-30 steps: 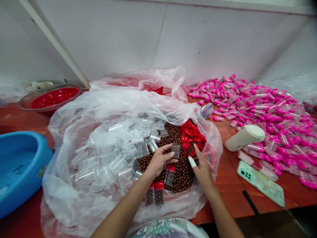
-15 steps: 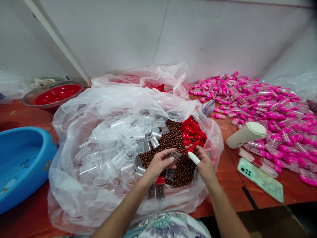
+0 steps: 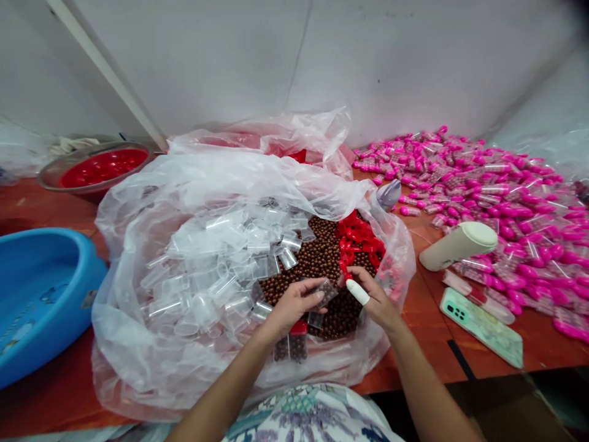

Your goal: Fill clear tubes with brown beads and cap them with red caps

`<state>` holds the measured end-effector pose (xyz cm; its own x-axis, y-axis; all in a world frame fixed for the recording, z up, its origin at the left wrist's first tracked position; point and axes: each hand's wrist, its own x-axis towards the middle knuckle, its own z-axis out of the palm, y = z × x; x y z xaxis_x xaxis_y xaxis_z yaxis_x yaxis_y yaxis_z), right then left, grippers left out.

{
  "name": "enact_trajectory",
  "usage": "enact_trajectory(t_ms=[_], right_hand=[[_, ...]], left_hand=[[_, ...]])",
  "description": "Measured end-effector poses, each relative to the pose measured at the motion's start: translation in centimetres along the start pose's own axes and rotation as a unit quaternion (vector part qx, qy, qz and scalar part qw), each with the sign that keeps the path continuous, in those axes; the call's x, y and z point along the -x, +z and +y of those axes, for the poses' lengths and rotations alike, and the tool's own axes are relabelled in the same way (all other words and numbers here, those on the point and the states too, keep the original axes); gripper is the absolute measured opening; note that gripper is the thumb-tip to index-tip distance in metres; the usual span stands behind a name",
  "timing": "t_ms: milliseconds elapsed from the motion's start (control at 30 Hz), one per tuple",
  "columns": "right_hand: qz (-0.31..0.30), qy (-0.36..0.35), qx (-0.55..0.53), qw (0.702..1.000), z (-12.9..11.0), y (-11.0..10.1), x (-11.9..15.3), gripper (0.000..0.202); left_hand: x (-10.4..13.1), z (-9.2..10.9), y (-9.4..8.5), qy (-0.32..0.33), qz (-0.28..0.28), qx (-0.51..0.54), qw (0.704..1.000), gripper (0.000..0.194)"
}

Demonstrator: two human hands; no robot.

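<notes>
My left hand [image 3: 292,307] is closed around a clear plastic tube [image 3: 327,291] that appears to have brown balls inside. Just to its right, my right hand [image 3: 370,296], with a white cover on the thumb, pinches a small red plastic cap [image 3: 344,269]. Both hands are over a pile of loose brown balls [image 3: 319,248] in a large translucent plastic bag [image 3: 133,368]. More red caps [image 3: 359,236] lie behind my right hand. Empty clear tubes [image 3: 221,264] are heaped on the left. Near me in the bag sit filled tubes [image 3: 289,348], one with a red top.
A blue basin [image 3: 78,258] stands at left, with a metal bowl [image 3: 48,178] of red pieces behind it. On the right are a cream bottle [image 3: 453,247], a phone [image 3: 483,328] and a big heap of pink-ended tubes [image 3: 510,209]. Another bag [image 3: 335,132] lies behind.
My right hand has drawn leftward and slightly up with the red cap, away from the red pile and closer to the tube in my left hand. The left hand stays nearly in place.
</notes>
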<state>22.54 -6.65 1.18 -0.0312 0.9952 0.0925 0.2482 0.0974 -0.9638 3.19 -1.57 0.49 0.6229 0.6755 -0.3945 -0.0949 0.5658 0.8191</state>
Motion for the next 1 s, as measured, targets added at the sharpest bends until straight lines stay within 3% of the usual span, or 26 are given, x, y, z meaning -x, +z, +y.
enact_trajectory(t_ms=[200,400,600,833,1000], right_hand=[[-0.012,0.003,0.014,1.000,-0.3,0.6,0.1,0.026],[0.018,0.005,0.056,0.998,0.5,0.7,-0.2,0.025],[0.073,0.010,0.006,0.997,1.0,1.4,-0.6,0.024],[0.095,0.096,-0.129,0.982,1.0,2.4,0.1,0.034],[0.109,0.095,-0.055,0.988,0.2,2.3,0.5,0.026]], left_hand=[[0.0,-0.1,0.0,0.016,-0.031,-0.018,0.999,0.047],[0.2,0.0,-0.1,0.017,-0.004,-0.014,1.000,0.048],[0.2,-0.1,0.1,0.023,0.017,0.004,1.000,0.049],[0.3,-1.0,0.3,0.064,0.026,-0.029,0.997,0.048],[0.4,-1.3,0.3,0.073,0.039,-0.046,0.996,0.047]])
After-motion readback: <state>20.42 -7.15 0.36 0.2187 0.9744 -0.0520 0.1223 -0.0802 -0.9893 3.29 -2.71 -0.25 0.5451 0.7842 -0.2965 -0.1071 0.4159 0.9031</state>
